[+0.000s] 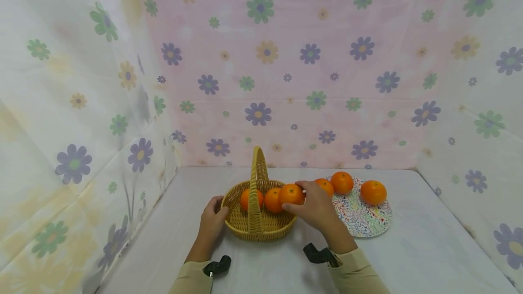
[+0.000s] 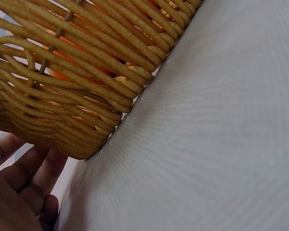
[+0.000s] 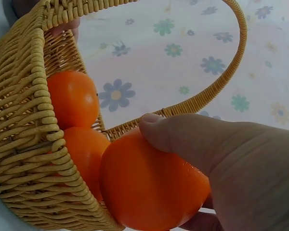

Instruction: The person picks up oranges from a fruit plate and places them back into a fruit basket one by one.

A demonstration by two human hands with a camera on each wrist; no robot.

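Observation:
My right hand (image 1: 319, 208) grips an orange (image 1: 292, 194) between thumb and fingers, over the right side of the wicker basket (image 1: 261, 235). Two more oranges lie inside: one orange (image 3: 73, 98) at the left, another orange (image 3: 84, 154) beside the held one. In the right wrist view the held orange overlaps its neighbour; I cannot tell whether they touch. My left hand (image 1: 213, 223) holds the basket's left rim, with fingertips showing past the rim in the right wrist view. In the left wrist view its fingers (image 2: 26, 171) lie against the woven wall.
A round plate (image 1: 363, 221) with a colourful squiggle pattern stands to the right, bearing three oranges, one of them (image 1: 373, 193) at its right side. The basket's tall handle (image 1: 255, 185) arches over its middle. White cloth covers the table (image 1: 425, 239); flowered curtains surround it.

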